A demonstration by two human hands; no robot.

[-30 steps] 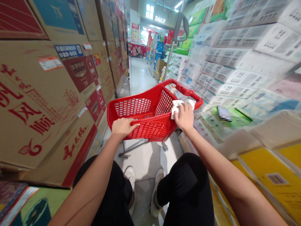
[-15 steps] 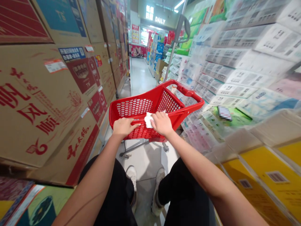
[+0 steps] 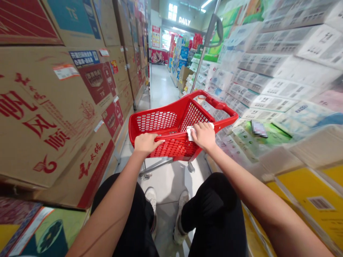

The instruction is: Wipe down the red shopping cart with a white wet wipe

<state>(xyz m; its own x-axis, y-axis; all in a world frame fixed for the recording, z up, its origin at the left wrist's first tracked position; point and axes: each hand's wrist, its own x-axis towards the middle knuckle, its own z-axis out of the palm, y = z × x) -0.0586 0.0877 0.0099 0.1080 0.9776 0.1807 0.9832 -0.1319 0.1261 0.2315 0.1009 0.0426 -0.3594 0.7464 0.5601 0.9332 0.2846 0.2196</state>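
A red plastic shopping cart [image 3: 171, 146] stands sideways in front of me, its handle [image 3: 223, 107] to the right. My left hand [image 3: 146, 143] grips the near rim close to the cart's left end, thumb along the edge. My right hand [image 3: 204, 135] presses a crumpled white wipe [image 3: 189, 132] over the same rim, nearer the handle end. Part of the wipe is hidden beneath my fingers. Through the mesh, the basket's inside shows mostly bare red plastic.
Stacked cardboard cartons [image 3: 40, 117] rise close on the left. Packs of tissue [image 3: 268, 78] are piled on the right, with yellow boxes [image 3: 308, 200] lower down. A metal pole [image 3: 199, 67] with a grey loop handle stands behind the cart. A tiled aisle [image 3: 163, 82] runs ahead.
My right hand has slid the wipe rightward along the rim toward the handle. My left hand stays at the rim's left end. The cart sits slightly further right in view.
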